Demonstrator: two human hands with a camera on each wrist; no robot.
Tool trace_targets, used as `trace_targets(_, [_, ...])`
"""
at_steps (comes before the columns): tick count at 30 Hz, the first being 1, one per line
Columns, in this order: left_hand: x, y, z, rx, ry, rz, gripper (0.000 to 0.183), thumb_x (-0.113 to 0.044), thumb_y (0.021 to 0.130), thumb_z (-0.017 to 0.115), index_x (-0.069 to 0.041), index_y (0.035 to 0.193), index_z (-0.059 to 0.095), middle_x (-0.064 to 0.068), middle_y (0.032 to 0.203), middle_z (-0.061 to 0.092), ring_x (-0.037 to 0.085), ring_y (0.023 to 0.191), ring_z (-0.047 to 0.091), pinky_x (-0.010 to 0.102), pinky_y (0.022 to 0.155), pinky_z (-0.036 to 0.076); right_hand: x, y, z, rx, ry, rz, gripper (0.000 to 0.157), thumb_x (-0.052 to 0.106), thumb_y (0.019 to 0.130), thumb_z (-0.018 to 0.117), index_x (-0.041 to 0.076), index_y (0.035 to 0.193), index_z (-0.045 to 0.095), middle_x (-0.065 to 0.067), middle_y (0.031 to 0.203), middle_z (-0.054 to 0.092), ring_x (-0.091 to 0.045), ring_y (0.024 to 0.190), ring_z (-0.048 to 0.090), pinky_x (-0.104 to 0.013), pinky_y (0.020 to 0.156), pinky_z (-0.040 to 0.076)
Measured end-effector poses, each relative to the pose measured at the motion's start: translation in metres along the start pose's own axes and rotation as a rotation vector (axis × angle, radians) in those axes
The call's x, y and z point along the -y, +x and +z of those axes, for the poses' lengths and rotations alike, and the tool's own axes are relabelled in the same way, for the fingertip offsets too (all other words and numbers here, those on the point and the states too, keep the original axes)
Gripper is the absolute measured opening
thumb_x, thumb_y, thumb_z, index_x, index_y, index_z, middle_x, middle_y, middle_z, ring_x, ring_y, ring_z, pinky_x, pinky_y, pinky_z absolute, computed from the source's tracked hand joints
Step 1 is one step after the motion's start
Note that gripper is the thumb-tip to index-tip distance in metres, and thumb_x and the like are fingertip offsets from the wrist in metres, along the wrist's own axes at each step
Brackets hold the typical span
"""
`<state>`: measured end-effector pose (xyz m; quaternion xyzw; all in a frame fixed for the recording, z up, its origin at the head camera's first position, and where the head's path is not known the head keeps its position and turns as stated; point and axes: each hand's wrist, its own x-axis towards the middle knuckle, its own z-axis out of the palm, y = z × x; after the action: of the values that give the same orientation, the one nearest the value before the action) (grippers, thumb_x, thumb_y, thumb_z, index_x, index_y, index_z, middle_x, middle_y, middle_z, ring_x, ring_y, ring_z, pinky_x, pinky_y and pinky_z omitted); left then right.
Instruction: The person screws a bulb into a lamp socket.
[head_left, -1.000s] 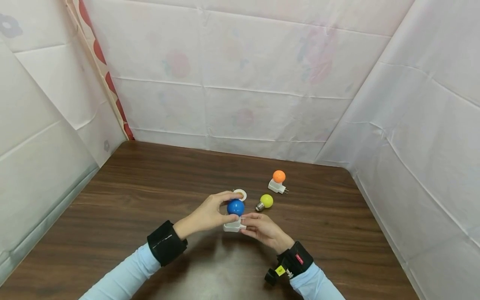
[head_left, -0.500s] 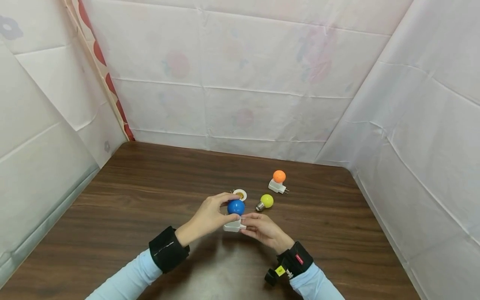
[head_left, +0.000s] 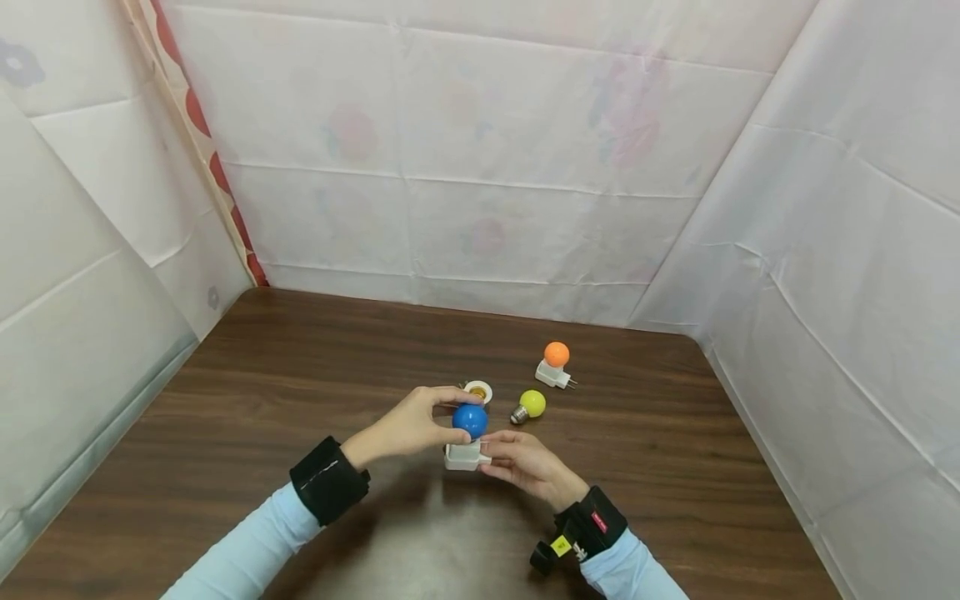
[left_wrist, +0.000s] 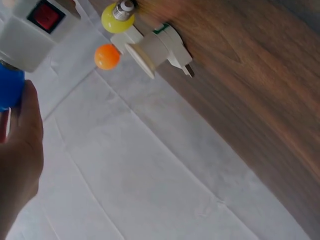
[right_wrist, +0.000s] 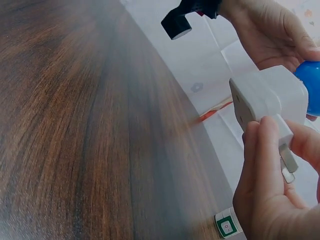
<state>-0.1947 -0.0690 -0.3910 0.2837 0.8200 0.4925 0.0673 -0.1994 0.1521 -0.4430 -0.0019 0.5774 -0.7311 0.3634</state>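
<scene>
My left hand [head_left: 420, 423] pinches a blue light bulb [head_left: 470, 421] between thumb and fingers. Directly below the bulb is a white plug-in lamp socket [head_left: 462, 456], whose plug end my right hand [head_left: 528, 467] grips. In the right wrist view, the fingers [right_wrist: 267, 150] and thumb lie around the plug part, with the metal prongs [right_wrist: 287, 167] sticking out. The blue bulb [right_wrist: 311, 87] meets the mouth of the socket [right_wrist: 272, 95]; how deep its base sits is hidden. A red switch [left_wrist: 46, 17] shows on the socket's side in the left wrist view.
Behind the hands, a second white socket [head_left: 478, 390] lies with its round mouth showing. A yellow bulb [head_left: 532, 403] with a metal screw base rests right of it. Farther back, an orange bulb [head_left: 557, 354] sits in a white plug-in socket [head_left: 552, 374]. White sheets enclose the wooden table [head_left: 337, 350].
My left hand has shifted slightly on the blue bulb, its wrist first rightward and then back left. The right hand keeps its grip on the socket. The head view has tilted a little.
</scene>
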Motion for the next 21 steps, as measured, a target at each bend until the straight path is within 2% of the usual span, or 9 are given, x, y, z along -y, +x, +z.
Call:
trace_targets(6, [0.0031, 0.0006, -0.0030, 0.060, -0.031, -0.010, 0.046, -0.021, 0.079, 0.072, -0.010, 0.122, 0.059, 0.009, 0.124, 0.057, 0.024, 0.110, 0.056, 0.037, 0.092, 0.048, -0.0024, 0.0005, 0.0007, -0.004, -0.009, 0.005, 0.020, 0.008, 0.090, 0.056, -0.001, 0.108, 0.058, -0.007, 0.094, 0.062, -0.011, 0.079, 0.063, -0.022, 0.075, 0.054])
trace_targets(11, [0.0065, 0.0009, -0.0025, 0.073, -0.047, -0.010, 0.047, -0.017, 0.079, 0.072, -0.007, 0.123, 0.058, 0.012, 0.126, 0.055, 0.026, 0.111, 0.055, 0.040, 0.093, 0.047, -0.0043, 0.0016, 0.0006, -0.010, -0.016, 0.002, 0.024, 0.009, 0.090, 0.057, -0.002, 0.111, 0.057, -0.006, 0.094, 0.062, -0.011, 0.079, 0.063, -0.023, 0.076, 0.054])
trace_targets(15, [0.0071, 0.0007, -0.0014, 0.049, -0.031, 0.003, 0.048, -0.021, 0.080, 0.071, -0.008, 0.124, 0.057, 0.010, 0.126, 0.055, 0.024, 0.112, 0.055, 0.038, 0.094, 0.047, -0.0041, 0.0026, 0.0002, -0.011, -0.014, 0.000, 0.024, 0.008, 0.090, 0.056, -0.002, 0.111, 0.057, -0.006, 0.094, 0.062, -0.010, 0.079, 0.063, -0.022, 0.076, 0.054])
trace_targets(21, [0.0022, -0.0008, 0.0033, -0.047, 0.033, 0.061, 0.052, -0.022, 0.078, 0.073, -0.008, 0.125, 0.055, 0.008, 0.121, 0.057, 0.022, 0.109, 0.057, 0.038, 0.093, 0.047, -0.0005, 0.0026, -0.0003, -0.009, -0.009, -0.015, 0.020, 0.008, 0.090, 0.056, -0.001, 0.108, 0.058, -0.004, 0.091, 0.063, -0.010, 0.078, 0.063, -0.022, 0.075, 0.054])
